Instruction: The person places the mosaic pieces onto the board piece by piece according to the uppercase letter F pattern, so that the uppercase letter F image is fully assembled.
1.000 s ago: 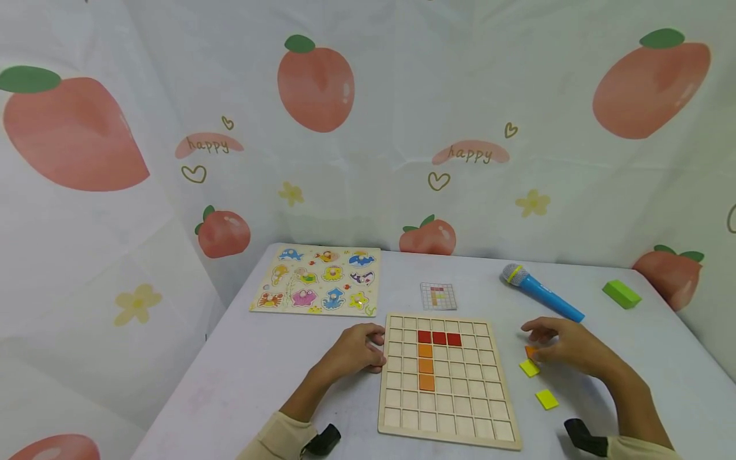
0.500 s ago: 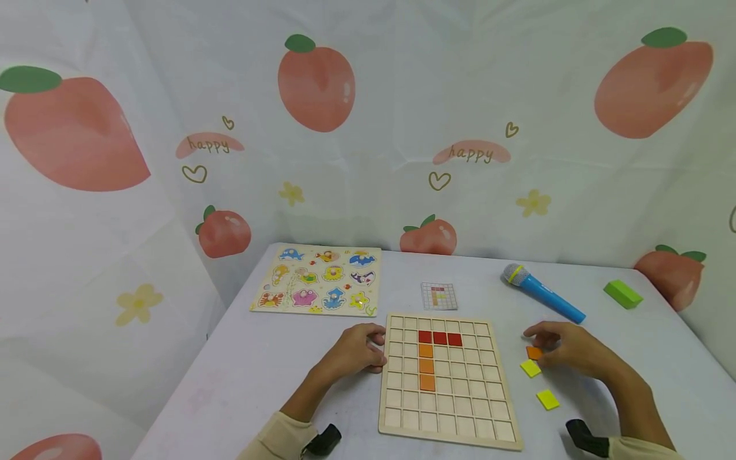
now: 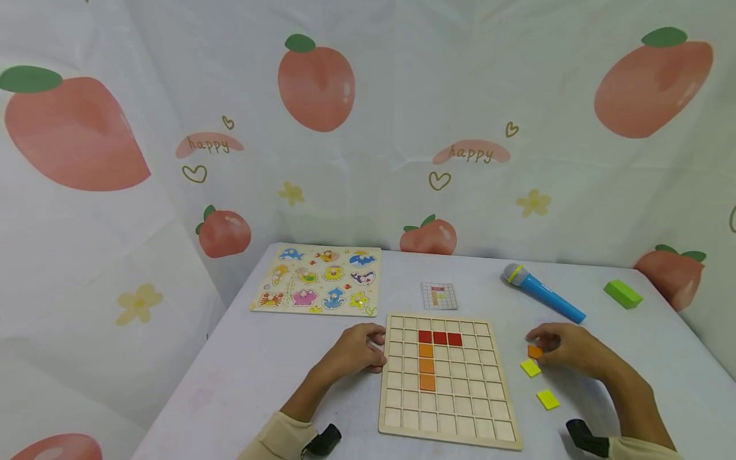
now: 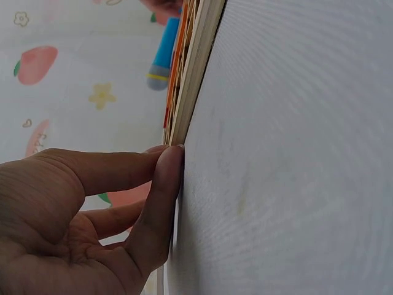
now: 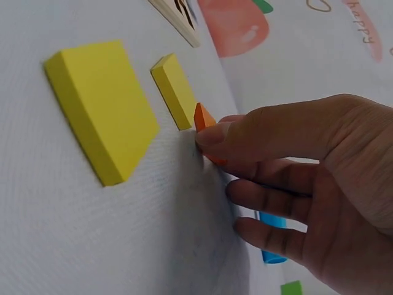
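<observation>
1. The right hand (image 3: 572, 348) held an orange tile (image 3: 535, 352) between thumb and forefinger, its other fingers spread apart; whether the tile was off the tabletop (image 3: 259, 364) I could not tell.
2. That tile was to the right of the grid board (image 3: 460, 404), just beside the nearer yellow tile (image 3: 530, 368); the other yellow tile (image 3: 548, 400) lay closer to the person.
3. The left hand (image 3: 352, 350) was at the board's left side, its thumb and a finger drawn together on the edge.
4. Set in the board were three red tiles (image 3: 439, 338) in a row, with three orange squares (image 3: 426, 366) in a column beneath the leftmost red one.
5. A small card (image 3: 439, 296) with a printed coloured grid lay just beyond the board.
6. Farther left was a sea-animal puzzle (image 3: 345, 267); to the right lay a blue toy microphone (image 3: 546, 295) and a green block (image 3: 623, 294).
7. Behind everything hung a white cloth (image 3: 368, 172) printed with peaches.
</observation>
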